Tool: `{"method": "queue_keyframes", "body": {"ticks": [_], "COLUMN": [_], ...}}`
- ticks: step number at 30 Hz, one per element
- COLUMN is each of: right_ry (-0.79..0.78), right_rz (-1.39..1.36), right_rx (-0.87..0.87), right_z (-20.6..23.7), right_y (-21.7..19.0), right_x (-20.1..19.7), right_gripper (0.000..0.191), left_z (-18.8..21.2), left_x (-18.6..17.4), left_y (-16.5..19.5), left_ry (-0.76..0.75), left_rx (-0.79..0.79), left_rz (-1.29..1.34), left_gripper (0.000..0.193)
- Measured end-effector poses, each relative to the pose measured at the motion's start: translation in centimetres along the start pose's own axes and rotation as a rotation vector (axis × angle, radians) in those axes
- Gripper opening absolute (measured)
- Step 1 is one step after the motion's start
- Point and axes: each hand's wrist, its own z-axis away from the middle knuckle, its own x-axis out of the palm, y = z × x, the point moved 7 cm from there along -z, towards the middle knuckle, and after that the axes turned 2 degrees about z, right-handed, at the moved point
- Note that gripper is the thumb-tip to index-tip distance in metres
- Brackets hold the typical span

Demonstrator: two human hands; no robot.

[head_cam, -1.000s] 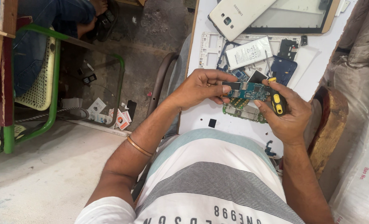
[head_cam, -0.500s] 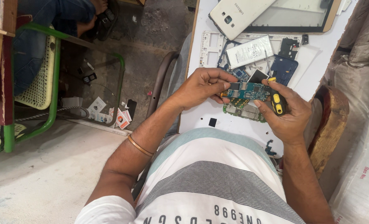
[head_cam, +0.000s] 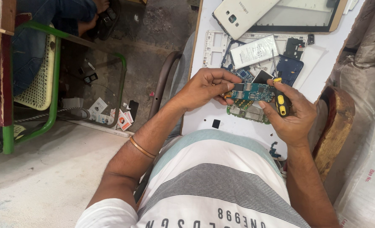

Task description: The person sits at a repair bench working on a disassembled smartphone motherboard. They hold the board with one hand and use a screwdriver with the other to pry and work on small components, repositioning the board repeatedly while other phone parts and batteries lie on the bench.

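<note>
Circuit board (head_cam: 251,91): narrow green-blue strip, chips on face. Long axis ran level between hands. Left hand (head_cam: 206,86) fingers pinched its left end; right hand (head_cam: 291,114) gripped black-yellow screwdriver (head_cam: 280,101) at right end.

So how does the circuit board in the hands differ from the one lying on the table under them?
The held circuit board is lifted off the white table, gripped by the left hand and touched by the right hand; the lower circuit board lies flat, untouched. The held one shows fully, the lower is partly hidden. Both are green.
</note>
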Motion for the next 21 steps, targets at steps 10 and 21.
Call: {"method": "queue_keyframes", "body": {"ticks": [10, 21], "right_ry": [-0.006, -0.011], "right_rz": [0.012, 0.017], "right_rx": [-0.009, -0.004], "right_z": [-0.02, -0.22], "right_y": [0.07, 0.00], "right_x": [0.00, 0.04], "right_gripper": [0.047, 0.046], "left_z": [0.00, -0.10], "left_x": [-0.11, -0.15], "left_y": [0.05, 0.27], "left_ry": [-0.012, -0.010], "left_rx": [0.015, -0.004], "left_rz": [-0.008, -0.018], "left_gripper": [0.026, 0.026]}}
